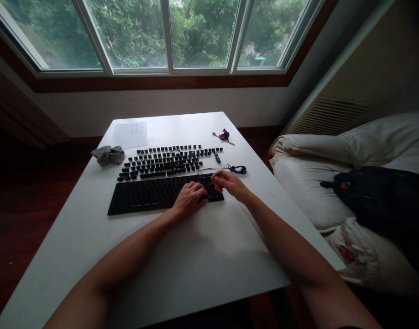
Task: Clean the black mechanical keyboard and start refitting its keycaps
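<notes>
A black keyboard (154, 196), its keycaps off over most of its face, lies on the white table. My left hand (190, 197) rests on its right part, with the fingers bent and the thumb apart from them near the front edge. At the keyboard's right end, my right hand (228, 183) is closed in a pinch over the number-pad area. Something small and thin shows at its fingertips, too dark to name. Behind the keyboard, loose black keycaps (164, 160) stand in rows in keyboard order.
A coiled black cable (238, 169) lies right of the keycaps. Farther back are a toothbrush (226, 140) with a crumpled purple thing (224, 134) on it and a paper sheet (130, 134). A grey cloth (108, 156) sits at the left edge. A sofa (298, 183) with a black bag (380, 196) stands right.
</notes>
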Demonstrator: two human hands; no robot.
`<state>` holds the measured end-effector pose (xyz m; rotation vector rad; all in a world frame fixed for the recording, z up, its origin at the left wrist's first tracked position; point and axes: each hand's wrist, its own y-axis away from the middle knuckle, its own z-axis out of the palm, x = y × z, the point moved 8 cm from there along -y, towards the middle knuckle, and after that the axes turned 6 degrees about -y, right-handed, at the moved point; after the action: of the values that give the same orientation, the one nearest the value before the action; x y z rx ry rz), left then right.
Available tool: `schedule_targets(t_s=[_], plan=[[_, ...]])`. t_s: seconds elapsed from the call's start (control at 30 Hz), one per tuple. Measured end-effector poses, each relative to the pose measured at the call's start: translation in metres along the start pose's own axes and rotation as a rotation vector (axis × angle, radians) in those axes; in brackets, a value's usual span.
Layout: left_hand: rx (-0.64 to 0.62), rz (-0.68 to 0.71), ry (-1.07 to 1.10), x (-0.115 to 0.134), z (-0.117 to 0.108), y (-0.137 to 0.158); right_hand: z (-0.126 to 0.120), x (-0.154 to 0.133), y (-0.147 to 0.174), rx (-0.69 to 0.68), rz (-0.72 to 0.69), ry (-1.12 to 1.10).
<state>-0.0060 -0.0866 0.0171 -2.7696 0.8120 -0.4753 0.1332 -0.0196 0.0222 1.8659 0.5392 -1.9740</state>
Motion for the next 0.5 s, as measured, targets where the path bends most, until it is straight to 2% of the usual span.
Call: schedule_targets(t_s=[0.27,0.5], plan=[[-0.005,0.01,0.004,0.0,0.002,0.0,0.009,0.009,0.002,-0.076,0.084,0.0],[-0.008,0.015,-0.001,0.0,0.002,0.001,0.004,0.017,-0.004,-0.028,0.093,0.013]])
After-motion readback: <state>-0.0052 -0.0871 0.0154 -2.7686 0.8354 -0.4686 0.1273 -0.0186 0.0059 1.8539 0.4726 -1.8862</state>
